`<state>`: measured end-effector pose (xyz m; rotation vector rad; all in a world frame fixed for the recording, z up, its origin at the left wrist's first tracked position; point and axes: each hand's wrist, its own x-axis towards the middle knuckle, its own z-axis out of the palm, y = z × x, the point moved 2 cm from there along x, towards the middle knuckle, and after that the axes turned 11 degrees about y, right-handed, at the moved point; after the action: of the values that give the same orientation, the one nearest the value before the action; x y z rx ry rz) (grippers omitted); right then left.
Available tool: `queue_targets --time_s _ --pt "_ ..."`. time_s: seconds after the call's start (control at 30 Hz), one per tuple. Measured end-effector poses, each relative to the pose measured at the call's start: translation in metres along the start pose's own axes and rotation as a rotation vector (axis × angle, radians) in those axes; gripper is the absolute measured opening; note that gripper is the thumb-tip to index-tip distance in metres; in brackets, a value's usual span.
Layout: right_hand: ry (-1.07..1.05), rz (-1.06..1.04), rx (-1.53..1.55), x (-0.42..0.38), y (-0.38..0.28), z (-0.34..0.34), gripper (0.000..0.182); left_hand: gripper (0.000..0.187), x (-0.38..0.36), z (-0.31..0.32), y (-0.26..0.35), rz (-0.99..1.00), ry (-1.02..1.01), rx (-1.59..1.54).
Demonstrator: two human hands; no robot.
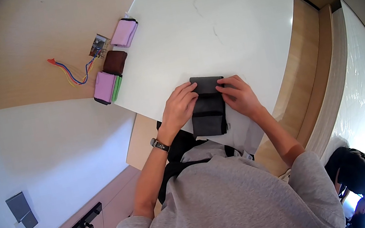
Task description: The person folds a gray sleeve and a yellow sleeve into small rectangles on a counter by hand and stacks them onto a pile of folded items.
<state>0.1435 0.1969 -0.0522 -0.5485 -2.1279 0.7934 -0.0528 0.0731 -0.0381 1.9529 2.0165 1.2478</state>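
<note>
Dark grey cloth (pixel 207 106), matte and soft-looking, lies as a folded rectangular strip with crosswise creases and black edging, flat on the white, grey-veined tabletop (pixel 243 15). Its far end lies between the hands. The left hand (pixel 183 105) has fingers loosely curled, tips on the cloth's left edge; the right hand (pixel 238 95), partly open, touches the right edge. Whether either pinches the fabric cannot be told. Beyond the left hand, to its left, sit folded pink (pixel 124 32) and brown cloths (pixel 115 62).
</note>
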Motion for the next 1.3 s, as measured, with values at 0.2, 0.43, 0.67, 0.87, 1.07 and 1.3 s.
queue_targets --time_s 0.2,0.43,0.67,0.87,1.07,1.3 --pt "-0.024 -0.008 -0.048 -0.001 0.0 0.0 0.032 0.017 -0.007 0.002 0.0 -0.006 -0.037 0.012" --pt "-0.041 -0.075 -0.125 0.006 -0.013 -0.008 0.029 0.026 0.001 0.0 0.008 -0.075 -0.012 0.043" --pt "-0.017 -0.061 -0.153 0.002 -0.007 0.002 0.031 0.024 0.003 0.0 0.0 -0.004 -0.006 0.031" --pt "0.034 -0.09 -0.123 -0.003 -0.006 0.002 0.03 0.021 0.002 -0.001 0.008 -0.009 0.009 0.017" --pt "-0.007 -0.116 -0.112 -0.008 -0.005 0.004 0.028 0.014 -0.003 0.0 0.01 0.006 -0.038 0.041" --pt "-0.04 -0.125 -0.115 -0.008 -0.007 0.003 0.025 0.015 -0.006 0.003 0.01 -0.022 -0.104 0.058"
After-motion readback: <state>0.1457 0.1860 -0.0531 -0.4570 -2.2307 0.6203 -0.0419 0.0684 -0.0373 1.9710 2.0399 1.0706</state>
